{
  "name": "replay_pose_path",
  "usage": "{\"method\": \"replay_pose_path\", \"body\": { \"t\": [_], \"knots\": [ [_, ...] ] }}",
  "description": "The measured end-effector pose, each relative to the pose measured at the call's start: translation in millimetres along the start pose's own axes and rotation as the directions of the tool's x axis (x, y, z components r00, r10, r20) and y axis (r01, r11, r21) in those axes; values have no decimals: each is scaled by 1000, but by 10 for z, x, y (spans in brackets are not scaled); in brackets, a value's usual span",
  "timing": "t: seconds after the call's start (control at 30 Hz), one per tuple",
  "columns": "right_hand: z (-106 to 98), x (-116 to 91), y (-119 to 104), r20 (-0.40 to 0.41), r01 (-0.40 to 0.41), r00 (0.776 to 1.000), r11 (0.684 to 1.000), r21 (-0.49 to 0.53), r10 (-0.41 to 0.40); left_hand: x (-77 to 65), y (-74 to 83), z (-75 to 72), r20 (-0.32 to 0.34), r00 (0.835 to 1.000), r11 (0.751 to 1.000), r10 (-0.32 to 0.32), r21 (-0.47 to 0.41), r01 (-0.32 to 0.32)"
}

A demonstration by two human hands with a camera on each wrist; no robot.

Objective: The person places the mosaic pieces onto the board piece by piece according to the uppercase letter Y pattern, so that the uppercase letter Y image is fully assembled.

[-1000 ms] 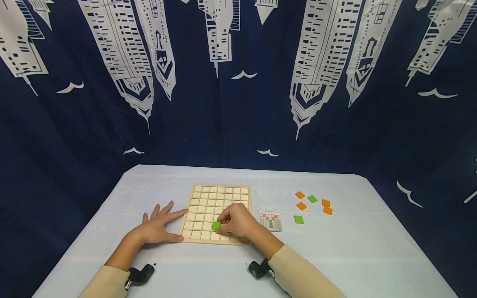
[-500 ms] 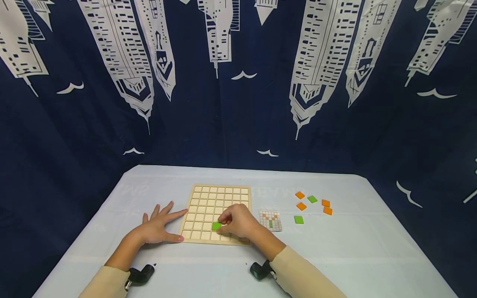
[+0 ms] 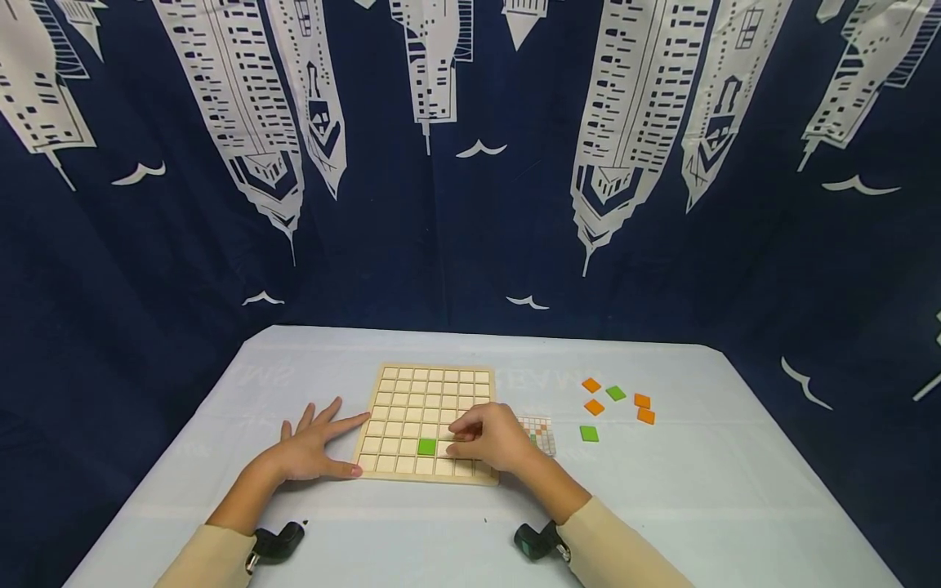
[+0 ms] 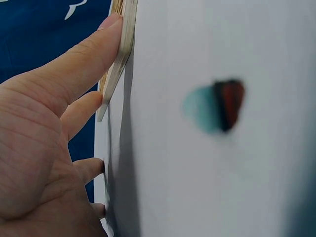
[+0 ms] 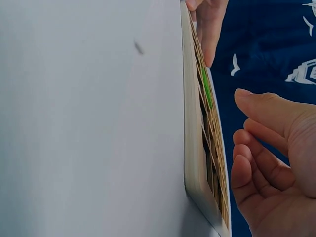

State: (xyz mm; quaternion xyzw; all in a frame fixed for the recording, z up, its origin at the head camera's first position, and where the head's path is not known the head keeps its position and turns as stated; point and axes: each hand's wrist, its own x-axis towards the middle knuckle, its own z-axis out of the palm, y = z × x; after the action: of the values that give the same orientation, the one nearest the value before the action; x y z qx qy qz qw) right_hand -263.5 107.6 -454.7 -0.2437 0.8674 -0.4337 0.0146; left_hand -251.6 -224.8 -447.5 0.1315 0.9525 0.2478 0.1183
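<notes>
A wooden grid board (image 3: 397,410) lies on the table, with a green square tile (image 3: 426,447) sitting flat in one of its lower-row cells. My left hand (image 3: 307,451) is spread at the board's left side, thumb and index fingertip against its edge, as the left wrist view also shows with the board (image 4: 126,54) at the thumb. Over the right part of the board hovers my right hand (image 3: 488,438), fingers loosely bent and holding nothing. In the right wrist view a gap shows between thumb and fingers (image 5: 269,148), above the board's surface, with the green tile (image 5: 207,88) farther off.
A small printed pattern card (image 3: 544,434) lies right of the board, partly hidden by the right hand. Farther right are loose orange tiles (image 3: 594,407) and green tiles (image 3: 589,434). Dark wrist devices (image 3: 279,542) hang below both sleeves. A patterned navy curtain (image 3: 470,237) stands behind the table.
My right hand has let go of the green tile and moved a little to the right, leaving the tile fully in sight in its cell. The left hand has stayed in place.
</notes>
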Motion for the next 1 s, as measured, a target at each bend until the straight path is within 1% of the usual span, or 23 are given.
{"method": "replay_pose_path", "body": {
  "t": [0.13, 0.27, 0.47, 0.83, 1.0],
  "knots": [
    [-65, -60, 27, -33, 8, 999, 1000, 27, -7, -5, 2, -4, 1, 1000, 1000, -6, 0, 6],
    [-133, -108, 49, -65, 23, 998, 999, 33, -21, -7, 1, -5, 1, 1000, 1000, -9, 3, 9],
    [-226, -197, 89, -92, 22, 996, 998, 65, -16, -5, -1, -5, 4, 1000, 1000, -5, -6, 6],
    [-386, -373, 224, -145, 55, 988, 998, 37, -49, 21, 3, -2, 8, 1000, 1000, -22, 2, 22],
    [-476, -453, 258, -166, 63, 985, 997, 53, -54, 20, -2, 4, 7, 1000, 1000, -27, 8, 27]
  ]
}}
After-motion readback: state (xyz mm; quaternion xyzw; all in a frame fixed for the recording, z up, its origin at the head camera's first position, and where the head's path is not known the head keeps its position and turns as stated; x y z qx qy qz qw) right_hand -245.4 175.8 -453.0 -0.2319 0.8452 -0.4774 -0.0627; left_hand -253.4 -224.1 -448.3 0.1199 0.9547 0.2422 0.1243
